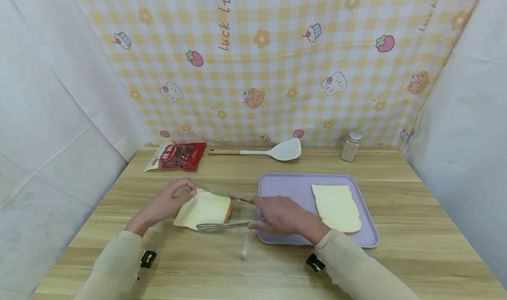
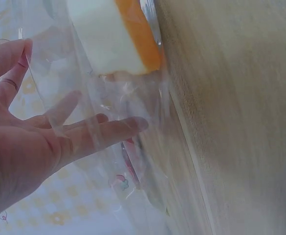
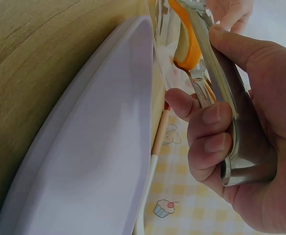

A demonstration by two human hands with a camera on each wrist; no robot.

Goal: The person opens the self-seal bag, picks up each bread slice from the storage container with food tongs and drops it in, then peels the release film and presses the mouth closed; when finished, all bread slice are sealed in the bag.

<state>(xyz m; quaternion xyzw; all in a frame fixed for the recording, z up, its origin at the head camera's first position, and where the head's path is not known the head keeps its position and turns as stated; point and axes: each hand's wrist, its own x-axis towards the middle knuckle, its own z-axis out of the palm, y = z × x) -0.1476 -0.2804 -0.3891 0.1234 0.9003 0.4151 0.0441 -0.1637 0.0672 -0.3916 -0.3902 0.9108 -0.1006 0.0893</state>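
My left hand (image 1: 164, 205) pinches the edge of a clear plastic bag (image 2: 52, 46) between thumb and forefinger, the other fingers spread behind the film. Inside the bag lies thick white bread (image 1: 203, 210) with an orange-brown crust. My right hand (image 1: 283, 215) grips metal tongs (image 3: 253, 159), the thumb on one arm and curled fingers round the other. Their two slotted ends straddle the bread in the head view, one at the far side, one along the near side. A loose slice of bread (image 1: 336, 208) lies on the lilac tray (image 1: 285, 181) to the right.
Behind the bag lies a red packet (image 1: 183, 156). A white spatula (image 1: 287, 150) with a wooden handle lies along the back of the table. At the back right stands a small jar (image 1: 350, 147) with a metal lid. A checked curtain (image 1: 277, 71) closes off the rear.
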